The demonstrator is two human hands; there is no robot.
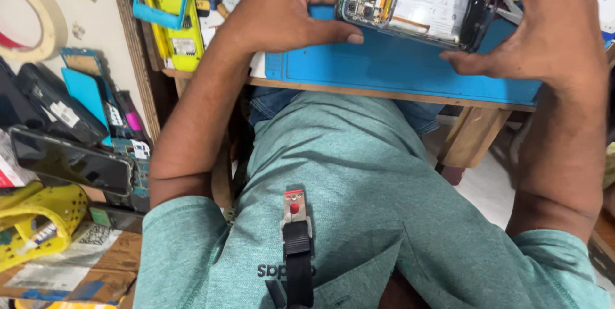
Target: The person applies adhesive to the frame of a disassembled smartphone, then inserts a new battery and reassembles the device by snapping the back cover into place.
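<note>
At the top of the frame, we hold an opened smartphone with its back cover off, battery and circuit board exposed [416,1], between both hands. Our left hand [291,4] clamps its left end, thumb pressed beneath, and our right hand [544,33] grips its right end. The phone hovers just above a blue rubber work mat [391,65] lying on the wooden surface [384,93].
</note>
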